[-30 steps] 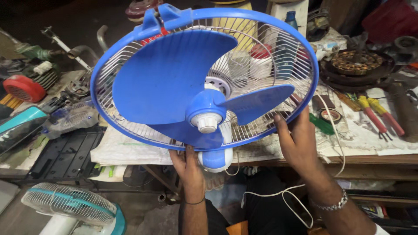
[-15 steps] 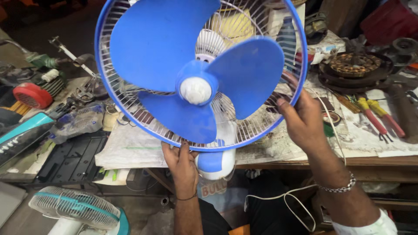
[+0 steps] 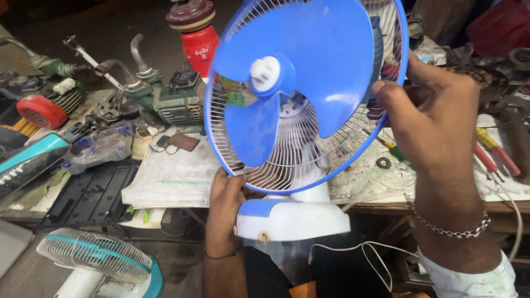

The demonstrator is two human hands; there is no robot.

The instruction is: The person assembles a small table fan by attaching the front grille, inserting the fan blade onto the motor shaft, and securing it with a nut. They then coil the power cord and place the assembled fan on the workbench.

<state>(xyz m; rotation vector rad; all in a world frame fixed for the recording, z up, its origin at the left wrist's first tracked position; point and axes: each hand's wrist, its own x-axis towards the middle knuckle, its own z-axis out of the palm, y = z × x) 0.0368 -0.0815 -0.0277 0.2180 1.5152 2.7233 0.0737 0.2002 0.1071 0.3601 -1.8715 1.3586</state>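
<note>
As hands [image 3: 331, 160] grip, plastic fan [image 3: 301, 94] tilted, perhaps dusty.

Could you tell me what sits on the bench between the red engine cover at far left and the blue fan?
In the head view, between the red cover and the fan lie a clear blue-speckled housing, tangled metal tools and a green engine.

Workbench [image 3: 165, 182] cluttered. Red canister [image 3: 200, 44] at back edge, green engine parts [image 3: 165, 96] beside it. Red round housing [image 3: 41, 110] near left edge. Screwdrivers [image 3: 491, 152] toward right edge. Teal-and-white fan [image 3: 96, 262] below front-left corner.
</note>
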